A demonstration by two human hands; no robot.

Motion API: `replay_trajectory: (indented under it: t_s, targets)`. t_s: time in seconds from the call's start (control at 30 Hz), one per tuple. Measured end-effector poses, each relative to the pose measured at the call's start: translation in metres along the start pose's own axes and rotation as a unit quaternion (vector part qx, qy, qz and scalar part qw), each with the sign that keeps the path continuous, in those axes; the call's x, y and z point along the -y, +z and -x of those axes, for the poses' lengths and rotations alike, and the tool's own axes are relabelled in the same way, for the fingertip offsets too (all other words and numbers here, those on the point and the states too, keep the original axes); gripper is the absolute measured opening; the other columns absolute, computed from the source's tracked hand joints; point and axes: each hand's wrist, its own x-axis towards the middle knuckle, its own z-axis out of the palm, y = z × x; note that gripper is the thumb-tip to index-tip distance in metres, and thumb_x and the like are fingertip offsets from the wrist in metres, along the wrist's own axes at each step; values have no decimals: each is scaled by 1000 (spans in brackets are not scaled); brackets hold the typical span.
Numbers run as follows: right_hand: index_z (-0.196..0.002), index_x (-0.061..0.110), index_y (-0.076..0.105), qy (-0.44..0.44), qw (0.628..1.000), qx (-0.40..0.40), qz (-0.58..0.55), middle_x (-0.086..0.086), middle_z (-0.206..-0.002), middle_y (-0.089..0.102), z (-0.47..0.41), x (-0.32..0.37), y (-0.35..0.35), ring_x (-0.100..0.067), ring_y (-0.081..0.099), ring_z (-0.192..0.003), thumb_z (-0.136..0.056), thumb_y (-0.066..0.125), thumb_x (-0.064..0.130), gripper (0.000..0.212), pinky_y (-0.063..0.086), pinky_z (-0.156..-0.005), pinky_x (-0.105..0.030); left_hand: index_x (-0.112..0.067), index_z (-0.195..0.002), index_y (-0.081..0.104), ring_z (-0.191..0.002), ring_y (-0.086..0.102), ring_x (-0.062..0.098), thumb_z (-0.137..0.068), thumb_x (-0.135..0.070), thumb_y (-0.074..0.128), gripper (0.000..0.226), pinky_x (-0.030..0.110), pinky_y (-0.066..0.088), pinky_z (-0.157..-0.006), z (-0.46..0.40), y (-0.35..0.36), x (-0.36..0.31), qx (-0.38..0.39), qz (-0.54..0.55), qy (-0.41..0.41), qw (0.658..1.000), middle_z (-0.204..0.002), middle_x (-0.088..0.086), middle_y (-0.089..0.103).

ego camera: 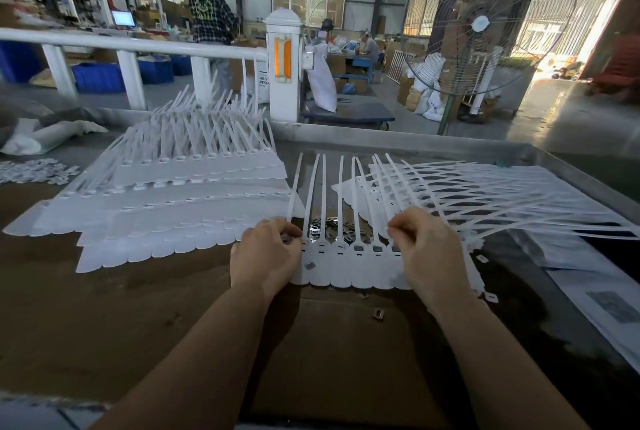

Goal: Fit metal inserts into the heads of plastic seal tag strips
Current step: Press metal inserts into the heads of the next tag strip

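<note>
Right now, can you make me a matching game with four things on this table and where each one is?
Things:
1. left hand
2. big stack of white strips
3. pile of metal inserts
4. criss-crossed strips

Places:
A. far right side of the table
B. between the two hands, just behind the row of strip heads
C. left end of the row of strip heads
D. left side of the table

Pairs: 1-C, 2-D, 3-B, 4-A
</note>
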Motion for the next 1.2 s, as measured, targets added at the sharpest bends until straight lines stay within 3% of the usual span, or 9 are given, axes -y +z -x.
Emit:
replay_trajectory:
  t_s: [0.27,0.4,0.6,0.77,0.93,1.1,1.2]
  targets:
    - [-87,8,65,-60,998,31,16,-2,-81,65,9,3,21,-14,57,-72,-88,60,9,6,49,-68,-25,-39,-88,59,-86,48,7,-87,-32,57,8,39,46,-90,1,-2,-1,-3,5,3,1000,-92,-16,56]
    - [-89,6,67,-59,998,21,11,-4,-81,67,10,3,23,-11,56,-70,-88,60,7,7,41,-64,-13,-35,-98,64,-88,48,6,-88,-32,57,12,39,46,-91,0,0,0,-2,3,2,1000,-102,-12,62]
    - [-89,5,66,-63,998,18,8,-6,-82,67,10,3,24,-13,58,-71,-88,60,6,7,44,-67,-15,-34,-100,65,-95,54,11,-88,-32,57,14,42,46,-93,0,0,-1,5,3,-4,1000,-106,-9,63]
    - [-103,8,69,-56,998,4,-9,-5,-94,69,11,1,23,-13,60,-83,-90,57,5,18,40,-76,-14,-35,-97,65,-98,56,14,-88,-31,57,13,44,47,-92,2,-1,-3,7,6,-12,1000,-106,-8,64]
    - [-96,6,69,-59,998,-9,-12,-3,-84,69,11,2,21,-7,58,-70,-87,61,7,11,37,-65,-2,-40,-86,59,-96,56,15,-86,-31,56,9,45,46,-91,3,-3,-5,6,12,-19,1000,-102,-9,63]
    - [-92,6,68,-66,998,-9,-5,-4,-84,66,10,1,22,-14,59,-75,-86,63,7,8,45,-70,-17,-40,-83,57,-95,56,15,-86,-31,57,10,44,46,-92,3,-3,-6,5,18,-20,1000,-101,-10,64]
    - [-94,7,69,-63,998,-2,-10,-3,-84,68,10,1,24,-11,60,-73,-87,61,9,10,46,-69,-14,-40,-84,57,-95,56,14,-86,-31,56,9,44,46,-91,3,-2,-5,4,19,-18,1000,-101,-10,64]
